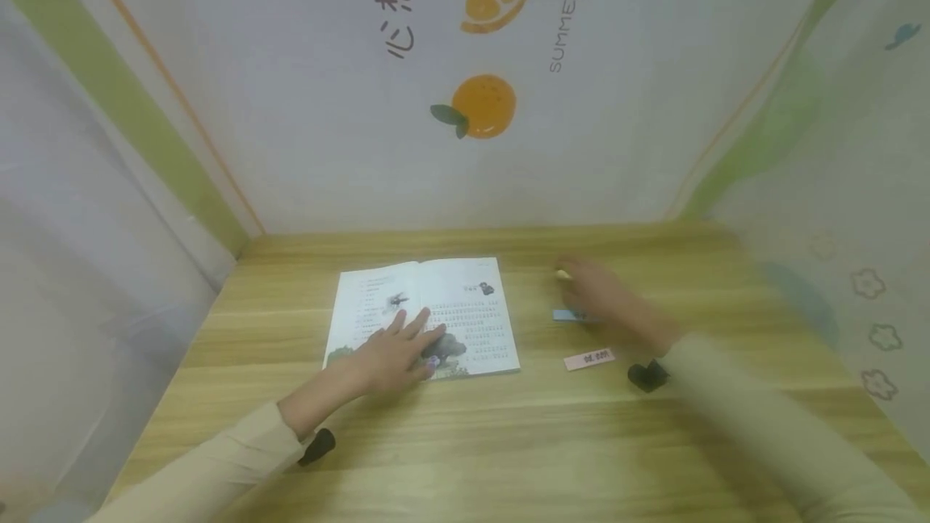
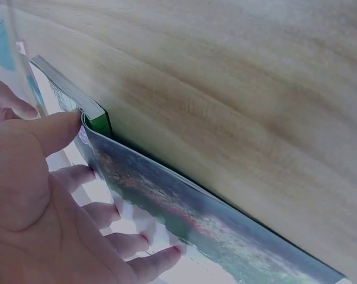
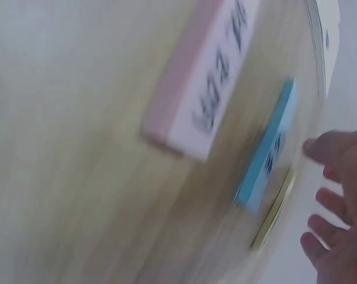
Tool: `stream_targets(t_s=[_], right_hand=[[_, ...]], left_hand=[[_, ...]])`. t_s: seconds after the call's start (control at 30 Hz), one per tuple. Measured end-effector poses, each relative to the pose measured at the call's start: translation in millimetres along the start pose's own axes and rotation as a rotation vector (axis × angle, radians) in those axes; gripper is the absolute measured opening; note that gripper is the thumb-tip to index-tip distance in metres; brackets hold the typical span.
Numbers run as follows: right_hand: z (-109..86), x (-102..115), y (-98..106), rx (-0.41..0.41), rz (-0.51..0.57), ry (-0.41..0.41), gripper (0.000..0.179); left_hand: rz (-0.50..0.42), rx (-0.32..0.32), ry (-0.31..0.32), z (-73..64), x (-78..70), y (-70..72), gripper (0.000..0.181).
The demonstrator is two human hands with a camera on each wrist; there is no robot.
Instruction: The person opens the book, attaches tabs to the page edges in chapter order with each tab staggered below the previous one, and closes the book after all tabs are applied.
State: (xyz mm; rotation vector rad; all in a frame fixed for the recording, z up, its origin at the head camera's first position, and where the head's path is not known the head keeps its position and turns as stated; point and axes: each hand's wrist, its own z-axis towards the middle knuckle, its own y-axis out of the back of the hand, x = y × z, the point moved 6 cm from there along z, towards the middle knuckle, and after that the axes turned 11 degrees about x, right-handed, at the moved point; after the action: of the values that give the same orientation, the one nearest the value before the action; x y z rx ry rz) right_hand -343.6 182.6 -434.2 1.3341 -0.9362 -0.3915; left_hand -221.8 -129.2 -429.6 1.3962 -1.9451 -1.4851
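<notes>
An open book [image 1: 465, 321] with printed text and pictures lies on the table. My left hand [image 1: 392, 353] rests on its pages with fingers spread. From the left wrist view, the left hand [image 2: 77, 195] has its thumb at the book's near edge [image 2: 95, 118]. My right hand [image 1: 592, 285], blurred, is at a pale yellow strip [image 1: 563, 274]. In the right wrist view its fingers [image 3: 329, 204] are apart, and the yellow strip [image 3: 273, 213] lies on the table beside them. A blue block [image 1: 570, 315] with dark writing is partly beneath the right hand.
Nearer to me than the blue block lies a pink block [image 1: 589, 359] with handwriting. Both wrists carry dark devices, the right one [image 1: 647, 376] beside the sleeve. A white printed cloth [image 1: 327, 144] stands around the wooden table [image 1: 472, 458].
</notes>
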Motion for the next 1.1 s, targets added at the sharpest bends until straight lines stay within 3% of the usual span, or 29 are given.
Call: stream_targets(t_s=[0.17,0.4,0.53,0.9,1.1], right_hand=[[-11.7,-19.4,4.8,0.027,-0.015,-0.063,0.053],[-15.4,-19.8,7.3,0.041,0.019,-0.059,0.018],[-13.3,-20.2,8.9,0.055,0.055,-0.083,0.013],[-13.0,-33.9,7.7,0.059,0.086,-0.178,0.029],[-16.7,-34.7,10.1,0.050,0.082,-0.179,0.036]], left_hand=[[0.000,0.004,-0.017,0.9,0.5,-0.6,0.060],[0.012,0.017,-0.024,1.0,0.7,-0.1,0.057],[0.017,0.006,-0.042,0.3,1.0,0.0,0.057],[0.026,-0.009,-0.037,0.4,0.9,0.0,0.056],[0.003,0.000,-0.028,-1.3,0.2,1.4,0.056]])
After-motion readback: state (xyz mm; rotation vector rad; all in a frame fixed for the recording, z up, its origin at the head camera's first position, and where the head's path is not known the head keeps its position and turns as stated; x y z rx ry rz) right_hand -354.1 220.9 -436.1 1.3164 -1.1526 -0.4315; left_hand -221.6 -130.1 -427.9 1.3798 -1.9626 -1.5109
